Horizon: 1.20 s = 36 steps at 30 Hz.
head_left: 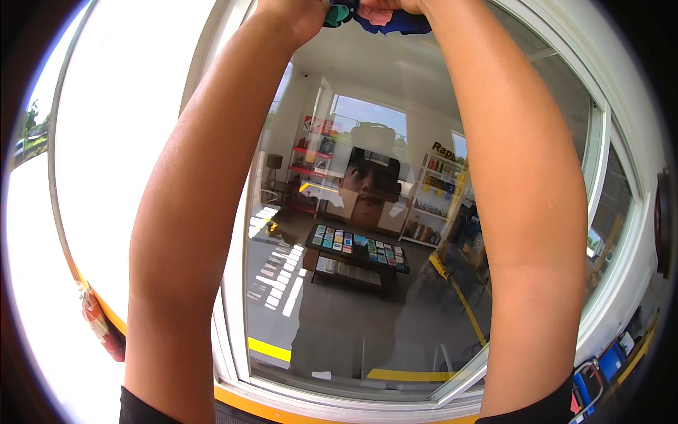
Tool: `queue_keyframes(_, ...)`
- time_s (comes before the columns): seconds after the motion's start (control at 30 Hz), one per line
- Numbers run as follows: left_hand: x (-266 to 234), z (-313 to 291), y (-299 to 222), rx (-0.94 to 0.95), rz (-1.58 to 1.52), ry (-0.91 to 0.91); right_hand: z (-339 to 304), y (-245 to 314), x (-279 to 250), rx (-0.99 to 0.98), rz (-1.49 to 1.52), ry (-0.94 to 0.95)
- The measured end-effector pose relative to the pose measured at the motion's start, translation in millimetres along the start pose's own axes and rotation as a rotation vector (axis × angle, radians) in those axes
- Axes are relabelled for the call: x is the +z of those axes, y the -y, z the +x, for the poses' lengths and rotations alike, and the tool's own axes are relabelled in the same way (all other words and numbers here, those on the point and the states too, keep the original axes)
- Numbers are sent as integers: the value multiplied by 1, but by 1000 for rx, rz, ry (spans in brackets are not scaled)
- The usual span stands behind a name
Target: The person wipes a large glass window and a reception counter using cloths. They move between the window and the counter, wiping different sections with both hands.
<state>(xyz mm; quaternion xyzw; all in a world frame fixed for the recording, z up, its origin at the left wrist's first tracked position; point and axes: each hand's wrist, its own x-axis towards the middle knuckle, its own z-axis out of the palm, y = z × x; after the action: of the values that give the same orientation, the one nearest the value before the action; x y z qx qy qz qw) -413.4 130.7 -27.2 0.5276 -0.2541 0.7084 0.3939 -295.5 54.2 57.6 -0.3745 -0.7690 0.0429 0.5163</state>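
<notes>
Both my arms reach up in front of a white-framed window, and my hands are at the top edge of the picture. My left hand is closed on a dark blue cloth with green and pink patches. On the cloth's other side, my right hand grips it too. The upper parts of both hands are cut off by the picture's edge. Behind the cloth is the window glass; whether the cloth touches it I cannot tell.
Through the glass, mixed with reflections, a low table with several small colourful items and shelves show. The white window frame runs along the right. A red fire extinguisher stands lower left, and blue objects lie lower right.
</notes>
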Motion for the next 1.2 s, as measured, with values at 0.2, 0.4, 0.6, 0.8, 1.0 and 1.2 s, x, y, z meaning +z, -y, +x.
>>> queue_keyframes(0.2, 2, -50, -9, 53, 48, 112, -52, -14, 8, -49, 82, -46)
queue_keyframes(0.4, 73, -27, 52, -126, -82, 157, -53, -43, -101, 43, 213, -11)
queue_keyframes(0.6, 170, -4, 138, -233, -36, 158, -75, -74, -210, 109, 193, -214)
queue_keyframes(0.8, 258, -41, 100, 383, 1773, 113, -105, -77, -243, 47, 219, -191)
queue_keyframes(1.0, 196, 13, 159, 1075, 1532, 279, -114, -118, -220, -415, -80, -637)
queue_keyframes(1.2, 191, 6, 153, 1095, 1631, 289, -101, -132, -204, -895, -526, -1063)
